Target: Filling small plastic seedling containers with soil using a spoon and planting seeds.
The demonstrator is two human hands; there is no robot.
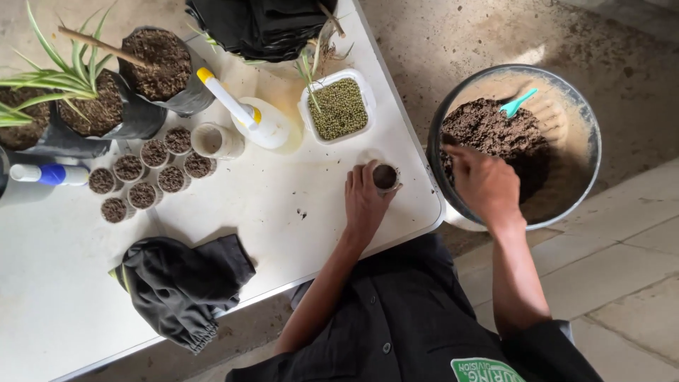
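My left hand (364, 201) grips a small cardboard tube pot (385, 177) that stands upright on the white table (283, 212) near its right edge, with some dark soil inside. My right hand (486, 182) reaches down into a round bucket (587, 124) on the floor, fingers dug into the dark soil (495, 127). A small turquoise scoop (518, 103) lies on that soil, apart from the hand.
Several soil-filled tube pots (145, 173) cluster at the left, one empty tube (216, 140) beside them. A white tub of green beans (341, 107), a squeeze bottle (247, 117), black grow bags with plants (106, 99) and a dark cloth (180, 283) also lie on the table.
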